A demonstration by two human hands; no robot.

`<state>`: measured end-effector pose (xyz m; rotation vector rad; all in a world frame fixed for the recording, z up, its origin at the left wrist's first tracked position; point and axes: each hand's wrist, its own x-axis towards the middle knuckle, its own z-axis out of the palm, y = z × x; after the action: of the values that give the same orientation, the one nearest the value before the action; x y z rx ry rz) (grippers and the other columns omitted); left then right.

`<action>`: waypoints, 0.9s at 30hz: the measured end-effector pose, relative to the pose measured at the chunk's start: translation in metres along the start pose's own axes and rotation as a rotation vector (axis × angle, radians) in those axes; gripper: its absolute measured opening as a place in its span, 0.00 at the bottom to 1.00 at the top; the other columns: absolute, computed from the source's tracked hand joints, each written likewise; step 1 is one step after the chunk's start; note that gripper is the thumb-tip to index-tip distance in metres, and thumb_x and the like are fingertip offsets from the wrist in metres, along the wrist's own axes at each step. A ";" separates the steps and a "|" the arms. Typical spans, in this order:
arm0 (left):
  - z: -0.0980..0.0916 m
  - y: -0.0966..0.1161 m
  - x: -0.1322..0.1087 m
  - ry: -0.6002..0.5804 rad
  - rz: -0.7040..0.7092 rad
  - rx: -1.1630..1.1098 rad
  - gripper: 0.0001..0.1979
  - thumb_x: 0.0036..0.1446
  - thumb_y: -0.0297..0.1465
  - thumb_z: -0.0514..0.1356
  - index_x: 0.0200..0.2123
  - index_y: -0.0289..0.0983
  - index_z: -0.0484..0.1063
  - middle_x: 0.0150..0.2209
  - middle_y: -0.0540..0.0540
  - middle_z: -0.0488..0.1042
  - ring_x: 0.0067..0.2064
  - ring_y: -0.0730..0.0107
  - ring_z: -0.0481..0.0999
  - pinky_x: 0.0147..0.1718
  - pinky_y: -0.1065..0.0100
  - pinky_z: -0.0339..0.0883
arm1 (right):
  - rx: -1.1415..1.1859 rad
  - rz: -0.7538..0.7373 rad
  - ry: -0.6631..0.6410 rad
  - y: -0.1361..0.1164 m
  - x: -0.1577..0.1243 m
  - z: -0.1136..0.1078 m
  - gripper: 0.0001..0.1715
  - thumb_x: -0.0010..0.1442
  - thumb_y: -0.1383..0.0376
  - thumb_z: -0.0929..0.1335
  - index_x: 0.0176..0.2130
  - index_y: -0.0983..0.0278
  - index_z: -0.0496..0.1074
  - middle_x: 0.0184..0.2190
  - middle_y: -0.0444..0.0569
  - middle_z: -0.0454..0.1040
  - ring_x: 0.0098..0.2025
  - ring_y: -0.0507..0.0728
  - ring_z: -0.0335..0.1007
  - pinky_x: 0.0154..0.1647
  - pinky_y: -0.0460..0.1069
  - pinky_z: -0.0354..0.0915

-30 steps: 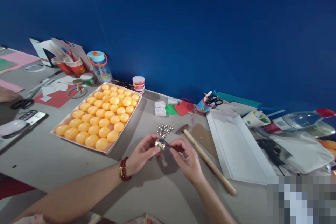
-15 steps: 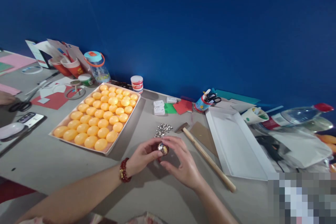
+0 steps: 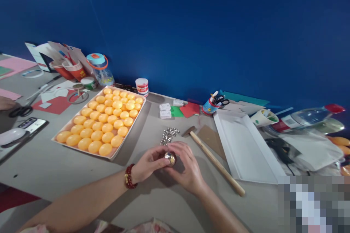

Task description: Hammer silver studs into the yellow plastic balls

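Note:
A shiny ball (image 3: 170,159), covered in silver metal pieces with a small yellow-orange patch showing, is between my two hands just above the table. My left hand (image 3: 150,164), with a red bead bracelet at the wrist, grips it from the left, thumb on its near side. Curving round the ball from the right, my right hand (image 3: 187,169) has its fingers over the top and its thumb beneath. Just beyond lies a loose pile of small silver pieces (image 3: 168,134), perhaps thumbtacks. A wooden-handled hammer (image 3: 216,162) rests right of my right hand.
A shallow box (image 3: 111,158) of orange balls stands left. To the right lie a white tray (image 3: 246,149) and a plastic bottle (image 3: 306,118). Small white boxes (image 3: 165,114), a pen cup (image 3: 209,107) and a jar (image 3: 142,87) stand behind. Another person's hand (image 3: 7,103) is far left.
My right thumb and fingers have closed in around the ball. The ball has come slightly nearer to me and shows more of its surface. My left hand keeps its hold.

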<state>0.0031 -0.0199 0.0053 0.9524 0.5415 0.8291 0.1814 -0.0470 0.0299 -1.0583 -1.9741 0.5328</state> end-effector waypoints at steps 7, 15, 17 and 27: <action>0.006 -0.003 -0.004 -0.105 -0.043 -0.195 0.22 0.53 0.36 0.66 0.51 0.39 0.71 0.46 0.42 0.74 0.48 0.60 0.72 0.48 0.61 0.64 | 0.111 -0.046 0.115 0.000 0.000 0.007 0.26 0.55 0.67 0.72 0.52 0.54 0.67 0.47 0.51 0.76 0.52 0.63 0.69 0.53 0.62 0.65; 0.012 -0.001 -0.003 -0.162 -0.134 -0.331 0.15 0.58 0.35 0.63 0.47 0.37 0.72 0.35 0.43 0.78 0.39 0.64 0.78 0.41 0.64 0.70 | 0.121 0.058 0.024 0.000 -0.002 0.010 0.28 0.54 0.62 0.73 0.54 0.57 0.66 0.51 0.55 0.72 0.54 0.64 0.67 0.55 0.60 0.65; 0.010 -0.004 -0.004 -0.147 -0.140 -0.330 0.15 0.58 0.35 0.63 0.47 0.36 0.72 0.35 0.43 0.79 0.39 0.64 0.78 0.42 0.64 0.70 | 0.110 0.051 0.014 0.000 -0.002 0.010 0.25 0.56 0.62 0.71 0.53 0.57 0.67 0.50 0.54 0.73 0.54 0.64 0.68 0.55 0.60 0.64; 0.014 0.002 -0.003 -0.157 -0.233 -0.436 0.14 0.56 0.35 0.65 0.43 0.33 0.75 0.37 0.40 0.78 0.42 0.62 0.78 0.45 0.65 0.68 | 0.172 0.001 0.063 0.003 -0.004 0.013 0.24 0.56 0.61 0.72 0.52 0.54 0.68 0.46 0.50 0.76 0.52 0.63 0.69 0.54 0.60 0.65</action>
<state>0.0110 -0.0283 0.0135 0.5351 0.3090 0.6210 0.1740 -0.0481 0.0184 -0.9570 -1.8370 0.6497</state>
